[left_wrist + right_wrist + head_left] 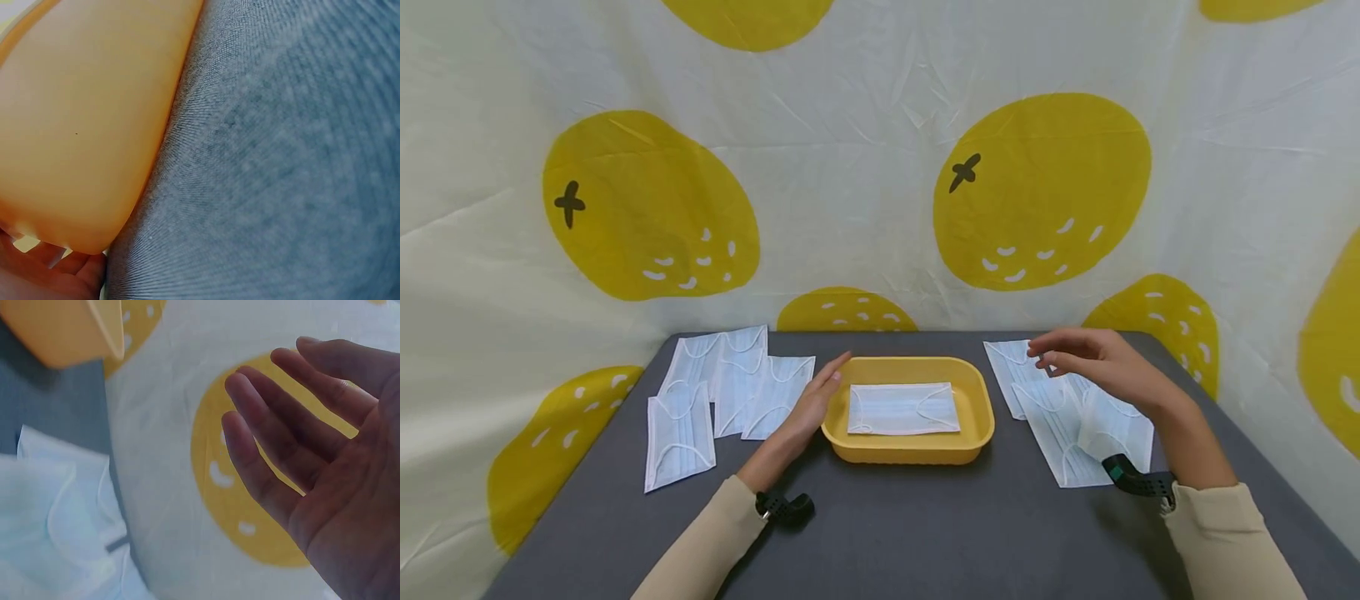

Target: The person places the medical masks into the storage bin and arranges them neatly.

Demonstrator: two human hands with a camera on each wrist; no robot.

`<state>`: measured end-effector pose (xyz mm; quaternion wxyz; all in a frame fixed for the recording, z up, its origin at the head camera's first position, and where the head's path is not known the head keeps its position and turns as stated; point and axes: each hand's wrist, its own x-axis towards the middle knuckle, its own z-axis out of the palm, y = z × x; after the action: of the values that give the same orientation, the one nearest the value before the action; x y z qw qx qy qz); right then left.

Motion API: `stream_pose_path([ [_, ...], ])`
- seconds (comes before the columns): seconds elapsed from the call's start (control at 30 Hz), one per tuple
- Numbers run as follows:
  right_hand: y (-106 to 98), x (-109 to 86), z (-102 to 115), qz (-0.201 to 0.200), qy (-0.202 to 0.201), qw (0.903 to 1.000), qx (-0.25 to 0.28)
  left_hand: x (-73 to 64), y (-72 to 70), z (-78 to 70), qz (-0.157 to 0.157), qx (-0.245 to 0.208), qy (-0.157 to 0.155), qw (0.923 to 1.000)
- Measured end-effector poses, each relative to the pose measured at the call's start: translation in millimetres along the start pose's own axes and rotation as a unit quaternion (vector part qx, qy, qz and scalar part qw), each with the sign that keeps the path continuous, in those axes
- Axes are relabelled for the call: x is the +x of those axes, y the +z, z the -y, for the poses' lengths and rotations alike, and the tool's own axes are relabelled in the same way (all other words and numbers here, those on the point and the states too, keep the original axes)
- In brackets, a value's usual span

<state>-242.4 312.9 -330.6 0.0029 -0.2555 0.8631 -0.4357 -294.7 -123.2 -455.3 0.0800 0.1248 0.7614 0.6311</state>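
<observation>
A yellow plastic tray (906, 452) sits mid-table with one pale blue face mask (902, 410) lying flat inside it. Against the tray's left side rests my left hand (808, 406), its fingers extended along the wall; the left wrist view shows its fingertips touching the tray (87, 125). My right hand (1097, 360) hovers over a group of overlapping face masks (1052, 425) on the right, holding nothing. In the right wrist view that hand (319, 444) has loosely bent, spread fingers, apart from the masks (62, 519) below.
More face masks (681, 437) lie partly overlapped on the left of the dark grey table (925, 533). Behind the table hangs a white curtain (850, 183) with large yellow fruit shapes. Each wrist wears a black strap (1138, 481).
</observation>
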Motion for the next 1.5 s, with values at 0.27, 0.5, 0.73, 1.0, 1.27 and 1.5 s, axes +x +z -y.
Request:
stream_pose_path([
  [0.27,-22,-18.9,-32,-0.046,-0.006,0.9986,-0.026,3.4,-0.2,0.8,0.002,-0.004,-0.001,1.0],
  [0.5,-34,-31.9,-52,-0.075,0.05,0.9944,-0.056,2.0,1.0,-1.9,-0.003,0.003,-0.005,1.0],
  [0.73,-42,-44.0,-78,-0.066,0.106,0.9895,-0.072,0.0,-1.7,-1.6,0.0,0.001,-0.011,0.9999],
  [1.0,-45,-51.8,-101,-0.064,0.132,0.9825,-0.115,-0.4,-2.4,-0.5,-0.001,0.009,-0.017,0.9998],
  [1.27,-51,-58.3,-114,-0.045,0.189,0.97,-0.145,0.1,-1.1,-0.5,-0.002,0.002,-0.018,0.9998],
  [1.5,-53,-65.9,-119,-0.026,0.247,0.9583,-0.141,0.3,-1.1,-2.0,-0.001,-0.001,-0.021,0.9998],
])
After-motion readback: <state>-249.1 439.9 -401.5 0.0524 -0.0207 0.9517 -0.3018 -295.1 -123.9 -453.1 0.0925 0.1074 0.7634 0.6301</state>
